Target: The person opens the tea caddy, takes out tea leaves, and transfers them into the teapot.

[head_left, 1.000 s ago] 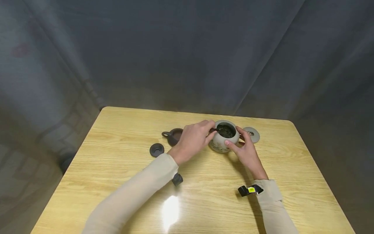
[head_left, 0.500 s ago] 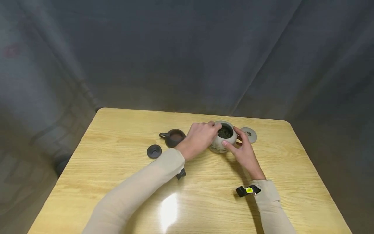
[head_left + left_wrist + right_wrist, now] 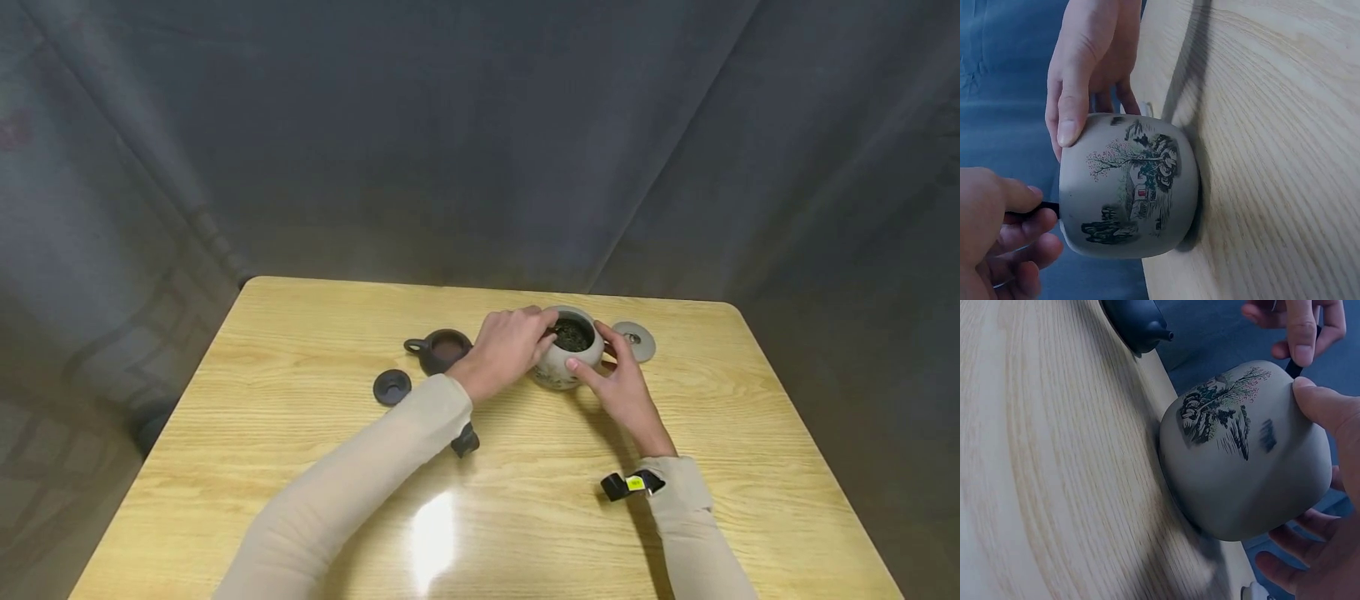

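A pale grey round jar point(image 3: 558, 367), painted with a landscape, stands on the table with its mouth uncovered. Dark tea leaves point(image 3: 572, 337) show inside it. My left hand point(image 3: 508, 348) is at the jar's left rim, pinching the thin black handle of a utensil point(image 3: 1051, 207) between thumb and fingers. The utensil's far end is hidden inside the jar. On the other side, my right hand point(image 3: 628, 396) grips the jar, its thumb point(image 3: 1322, 403) near the rim and the fingers spread around the far side.
A small dark teapot point(image 3: 441, 357), lidless, stands left of the jar, partly behind my left hand. Its dark lid point(image 3: 392, 387) lies in front of it. The jar's grey lid point(image 3: 636, 343) rests on the table beyond my right hand.
My left hand has moved a little right, over the jar's rim, covering the black handle in the head view. The right hand keeps its grip on the jar.
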`<state>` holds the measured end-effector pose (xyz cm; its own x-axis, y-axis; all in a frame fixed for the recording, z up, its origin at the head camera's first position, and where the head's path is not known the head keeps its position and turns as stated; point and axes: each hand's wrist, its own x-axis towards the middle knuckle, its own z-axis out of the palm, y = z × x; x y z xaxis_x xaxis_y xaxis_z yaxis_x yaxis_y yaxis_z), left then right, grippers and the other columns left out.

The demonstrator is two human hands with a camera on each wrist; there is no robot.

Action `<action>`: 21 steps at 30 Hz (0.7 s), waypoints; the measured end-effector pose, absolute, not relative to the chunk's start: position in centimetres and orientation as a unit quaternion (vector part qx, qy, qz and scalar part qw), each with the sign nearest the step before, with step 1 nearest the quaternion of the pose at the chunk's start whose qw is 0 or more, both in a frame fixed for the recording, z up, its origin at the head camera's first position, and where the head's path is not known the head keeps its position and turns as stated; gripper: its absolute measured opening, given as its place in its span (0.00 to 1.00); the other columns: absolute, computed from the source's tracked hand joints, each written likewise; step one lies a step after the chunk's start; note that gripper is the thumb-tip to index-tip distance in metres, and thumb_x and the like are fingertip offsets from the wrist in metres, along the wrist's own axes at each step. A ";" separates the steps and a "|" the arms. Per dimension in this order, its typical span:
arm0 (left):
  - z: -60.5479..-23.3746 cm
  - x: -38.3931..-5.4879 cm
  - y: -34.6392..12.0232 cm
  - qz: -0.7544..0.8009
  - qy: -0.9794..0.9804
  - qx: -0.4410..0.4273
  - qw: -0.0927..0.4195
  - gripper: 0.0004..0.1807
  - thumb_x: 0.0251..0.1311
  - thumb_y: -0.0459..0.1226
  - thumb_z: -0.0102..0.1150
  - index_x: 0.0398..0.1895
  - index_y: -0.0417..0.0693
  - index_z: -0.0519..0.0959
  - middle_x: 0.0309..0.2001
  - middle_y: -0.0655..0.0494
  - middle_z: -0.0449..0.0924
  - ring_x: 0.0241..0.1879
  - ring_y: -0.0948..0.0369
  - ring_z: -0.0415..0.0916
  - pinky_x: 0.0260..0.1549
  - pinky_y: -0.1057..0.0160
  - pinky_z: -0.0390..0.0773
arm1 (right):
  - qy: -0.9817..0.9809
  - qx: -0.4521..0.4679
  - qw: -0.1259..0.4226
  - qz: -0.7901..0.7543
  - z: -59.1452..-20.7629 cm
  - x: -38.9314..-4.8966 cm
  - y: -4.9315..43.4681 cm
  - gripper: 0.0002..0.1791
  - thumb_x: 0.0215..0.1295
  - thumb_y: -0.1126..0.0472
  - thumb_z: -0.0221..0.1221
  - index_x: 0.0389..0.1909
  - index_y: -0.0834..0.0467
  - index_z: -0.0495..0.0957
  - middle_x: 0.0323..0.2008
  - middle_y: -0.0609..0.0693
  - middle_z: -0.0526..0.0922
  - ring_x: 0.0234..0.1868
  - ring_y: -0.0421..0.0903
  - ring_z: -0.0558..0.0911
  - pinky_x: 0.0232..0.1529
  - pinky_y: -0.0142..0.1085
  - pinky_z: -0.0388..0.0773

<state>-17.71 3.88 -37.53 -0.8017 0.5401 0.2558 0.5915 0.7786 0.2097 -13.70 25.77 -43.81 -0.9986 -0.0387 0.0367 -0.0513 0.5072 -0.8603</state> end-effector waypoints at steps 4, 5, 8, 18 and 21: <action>-37.6 -17.7 3.8 -0.163 -0.936 -0.300 0.089 0.06 0.78 0.47 0.60 0.46 0.56 0.79 0.36 0.60 0.84 0.30 0.63 0.81 0.27 0.62 0.77 | -0.868 0.024 0.008 0.497 -43.8 -13.7 25.8 0.50 0.74 0.49 0.67 0.86 0.58 0.50 0.82 0.62 0.57 0.81 0.64 0.62 0.77 0.62 0.66; -37.7 -17.7 3.8 -0.168 -0.935 -0.299 0.088 0.06 0.78 0.47 0.60 0.45 0.56 0.79 0.36 0.61 0.85 0.29 0.64 0.81 0.27 0.62 0.77 | -0.868 0.024 0.008 0.497 -43.8 -13.7 25.8 0.50 0.74 0.49 0.67 0.86 0.58 0.50 0.82 0.62 0.57 0.81 0.64 0.62 0.78 0.62 0.66; -37.8 -17.8 3.7 -0.191 -0.932 -0.297 0.082 0.06 0.78 0.46 0.61 0.45 0.56 0.80 0.36 0.61 0.85 0.28 0.64 0.79 0.26 0.62 0.75 | -0.867 0.023 0.008 0.498 -43.8 -13.7 25.8 0.49 0.74 0.49 0.67 0.86 0.57 0.50 0.83 0.62 0.58 0.81 0.64 0.62 0.78 0.62 0.65; -37.8 -17.7 3.3 -0.314 -0.914 -0.256 0.002 0.12 0.77 0.48 0.62 0.53 0.54 0.85 0.37 0.62 0.88 0.27 0.67 0.78 0.27 0.65 0.75 | -0.862 0.023 0.008 0.507 -43.9 -13.8 25.9 0.49 0.75 0.49 0.67 0.86 0.56 0.50 0.82 0.61 0.57 0.81 0.63 0.63 0.78 0.62 0.65; -38.1 -17.8 3.1 -0.356 -0.903 -0.240 -0.010 0.09 0.75 0.47 0.64 0.48 0.55 0.85 0.35 0.62 0.87 0.27 0.66 0.77 0.27 0.66 0.74 | -0.862 0.023 0.008 0.506 -43.9 -13.8 25.8 0.49 0.74 0.50 0.67 0.86 0.57 0.50 0.83 0.61 0.57 0.81 0.63 0.63 0.78 0.61 0.65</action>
<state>-17.81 3.13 -38.11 -0.8842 0.4415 0.1525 0.4268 0.6311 0.6477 -13.83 25.81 -43.91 -0.9988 -0.0314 0.0381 -0.0486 0.4865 -0.8723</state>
